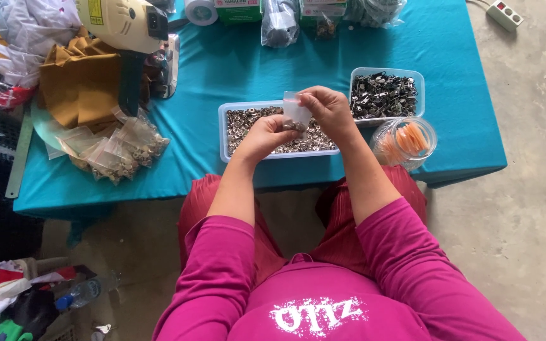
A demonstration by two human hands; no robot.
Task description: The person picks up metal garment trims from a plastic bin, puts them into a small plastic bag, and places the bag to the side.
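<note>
My left hand [265, 134] and my right hand [331, 111] hold a small clear plastic bag [296, 112] between them, above a rectangular clear tray [224, 132] full of small silver metal rings. The bag has a few metal pieces at its bottom. My left hand's fingers pinch its lower edge; my right hand grips its upper right side. Both hands are over the teal table [235, 63].
A second tray [387, 95] of dark metal clips and a round clear tub [406, 141] of orange pieces sit at the right. A pile of filled small bags [118, 150] lies at the left, by a yellow-brown cloth [80, 82] and a pale machine [124, 25]. Packets line the far edge.
</note>
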